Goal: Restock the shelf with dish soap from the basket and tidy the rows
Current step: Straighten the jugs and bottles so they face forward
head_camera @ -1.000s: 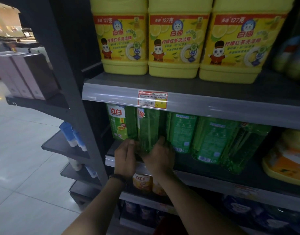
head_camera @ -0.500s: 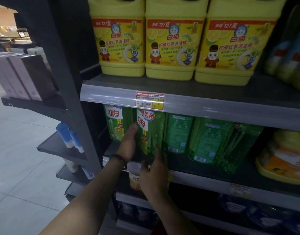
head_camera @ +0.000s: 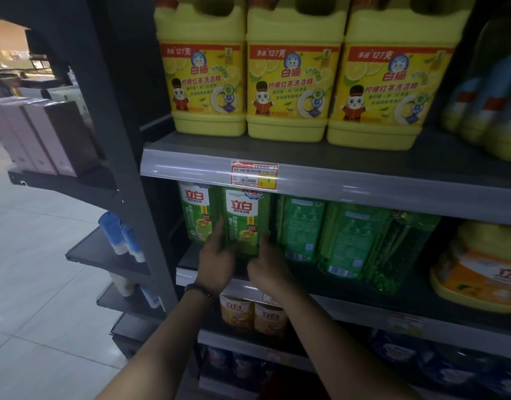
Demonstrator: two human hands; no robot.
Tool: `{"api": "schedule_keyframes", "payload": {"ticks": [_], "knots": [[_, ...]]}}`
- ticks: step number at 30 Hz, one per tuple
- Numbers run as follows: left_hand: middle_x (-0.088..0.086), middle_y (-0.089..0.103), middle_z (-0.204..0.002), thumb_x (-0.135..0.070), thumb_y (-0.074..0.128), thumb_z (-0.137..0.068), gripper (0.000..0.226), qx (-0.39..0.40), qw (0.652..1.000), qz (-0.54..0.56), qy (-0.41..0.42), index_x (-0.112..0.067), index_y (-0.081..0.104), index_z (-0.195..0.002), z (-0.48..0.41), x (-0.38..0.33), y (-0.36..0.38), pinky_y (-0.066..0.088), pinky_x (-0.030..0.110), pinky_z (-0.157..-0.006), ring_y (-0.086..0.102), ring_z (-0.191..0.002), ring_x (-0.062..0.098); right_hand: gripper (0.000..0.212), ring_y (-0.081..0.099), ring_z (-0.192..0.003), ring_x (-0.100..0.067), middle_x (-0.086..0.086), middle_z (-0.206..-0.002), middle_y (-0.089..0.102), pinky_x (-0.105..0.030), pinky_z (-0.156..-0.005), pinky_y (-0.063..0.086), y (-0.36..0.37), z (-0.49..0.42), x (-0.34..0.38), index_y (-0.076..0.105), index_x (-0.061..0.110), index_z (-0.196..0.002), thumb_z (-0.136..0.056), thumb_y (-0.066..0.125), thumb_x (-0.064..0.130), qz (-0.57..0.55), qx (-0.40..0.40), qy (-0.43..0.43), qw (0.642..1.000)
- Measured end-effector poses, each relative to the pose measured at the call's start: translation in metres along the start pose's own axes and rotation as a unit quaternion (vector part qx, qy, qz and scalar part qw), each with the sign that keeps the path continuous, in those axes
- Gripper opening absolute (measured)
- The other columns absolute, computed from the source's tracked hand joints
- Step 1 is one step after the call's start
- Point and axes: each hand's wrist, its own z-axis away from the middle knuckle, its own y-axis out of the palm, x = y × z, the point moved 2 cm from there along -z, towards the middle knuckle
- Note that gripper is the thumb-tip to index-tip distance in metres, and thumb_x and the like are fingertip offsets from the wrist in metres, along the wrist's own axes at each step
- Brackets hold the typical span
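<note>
A row of green dish soap bottles stands on the middle shelf [head_camera: 364, 295]. The second bottle from the left [head_camera: 244, 217] faces me with its white and red label. My left hand [head_camera: 216, 261] grips its lower left side and my right hand [head_camera: 267, 265] grips its lower right side. The leftmost green bottle [head_camera: 193, 212] also shows its front label. The bottles to the right [head_camera: 302, 229] show their back labels, and the last one [head_camera: 398, 249] leans to the left. The basket is out of sight.
Three large yellow soap jugs [head_camera: 289, 79] fill the shelf above, with a price tag [head_camera: 254, 175] on its rail. An orange and yellow jug [head_camera: 479, 269] sits at the right. Small orange bottles [head_camera: 253, 314] stand on the shelf below. The dark upright post [head_camera: 127, 157] borders the left side.
The second green bottle has been turned so its front label faces out. My right hand rose from the shelf edge to the bottle's right side, and my left hand slid lower.
</note>
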Motion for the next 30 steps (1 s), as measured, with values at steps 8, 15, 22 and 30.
{"api": "schedule_keyframes", "payload": {"ticks": [8,15,22,30], "knots": [[-0.009,0.064,-0.145,-0.032,0.064,-0.091,0.054,0.014,0.999,0.038,-0.024,-0.038,0.058,-0.144,0.006,-0.018,0.005,0.042,0.051,-0.120,0.056,-0.139,0.015,0.088,0.053,-0.078,-0.010,-0.017,-0.149,0.057,-0.024,-0.059,0.044,-0.015,-0.008,0.005,-0.004,0.027,-0.171,-0.102,0.045,0.002,0.013,0.003,-0.008,1.000],[-0.009,0.061,-0.148,-0.035,0.065,-0.090,0.062,0.053,0.998,-0.004,-0.030,-0.035,0.051,-0.151,0.007,-0.025,0.001,0.041,0.047,-0.121,0.053,-0.141,0.013,0.080,0.066,-0.096,-0.021,-0.011,-0.142,0.062,-0.028,-0.069,0.051,-0.018,0.001,0.004,0.017,0.033,-0.169,-0.101,0.046,0.001,0.007,-0.006,-0.031,0.999],[-0.007,0.066,-0.132,-0.012,0.066,-0.096,0.037,0.006,0.998,-0.069,0.000,-0.031,0.059,-0.127,0.021,-0.034,0.017,0.058,0.043,-0.099,0.066,-0.118,0.014,0.048,0.060,-0.110,-0.014,-0.001,-0.127,0.061,-0.023,-0.082,0.044,-0.052,0.062,-0.018,0.046,0.020,-0.153,-0.107,0.055,0.009,-0.064,-0.103,-0.054,0.991],[-0.021,0.053,-0.120,0.016,0.052,-0.098,0.058,0.125,0.992,-0.016,-0.010,-0.031,0.043,-0.132,0.016,-0.077,0.064,0.055,0.010,-0.078,0.059,-0.108,0.005,0.066,0.061,-0.112,-0.021,-0.005,-0.129,0.063,-0.035,-0.094,0.049,-0.086,0.068,-0.064,0.032,0.021,-0.165,-0.105,0.059,0.016,-0.084,-0.132,0.001,0.988]]}}
